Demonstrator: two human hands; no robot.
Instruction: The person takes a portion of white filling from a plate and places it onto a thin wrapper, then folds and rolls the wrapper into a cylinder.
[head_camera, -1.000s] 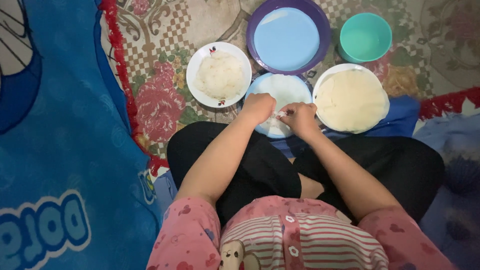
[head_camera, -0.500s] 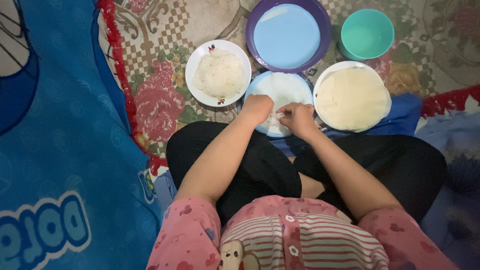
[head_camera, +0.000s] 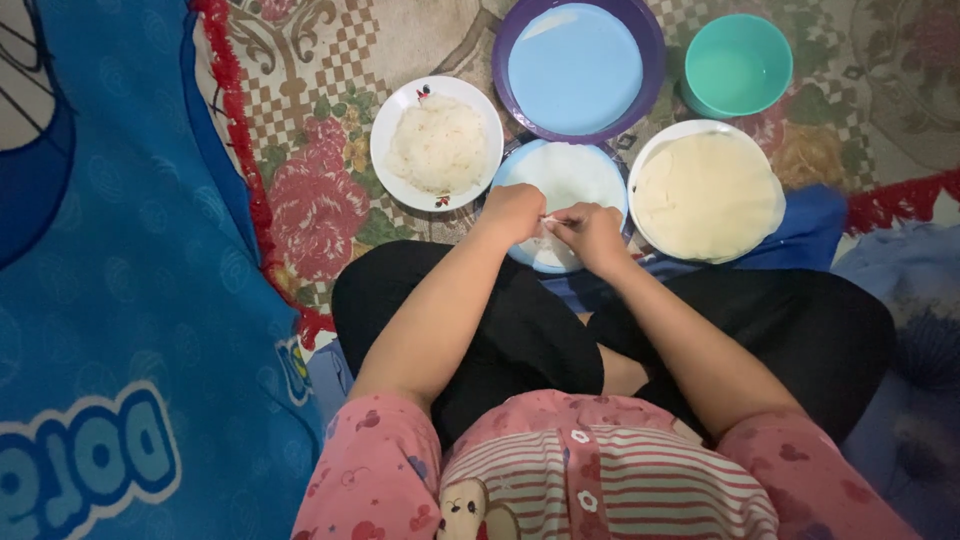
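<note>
My left hand (head_camera: 513, 213) and my right hand (head_camera: 591, 237) meet over the near edge of a light blue plate (head_camera: 565, 172) in front of my crossed legs. Both pinch a thin pale wrapper sheet (head_camera: 547, 221) between their fingertips. To the right, a white plate carries a stack of round pale wrappers (head_camera: 706, 190). To the left sits a white plate (head_camera: 392, 125) with a mound of white shredded filling (head_camera: 437, 143).
A purple basin (head_camera: 512, 40) with a pale blue inside stands behind the blue plate, and a teal bowl (head_camera: 737, 62) sits at the back right. All rest on a floral rug (head_camera: 310, 190). A blue blanket (head_camera: 110, 280) covers the left side.
My hands have stayed together at the near edge of the blue plate, with only small finger movement on the wrapper. The dishes have not moved.
</note>
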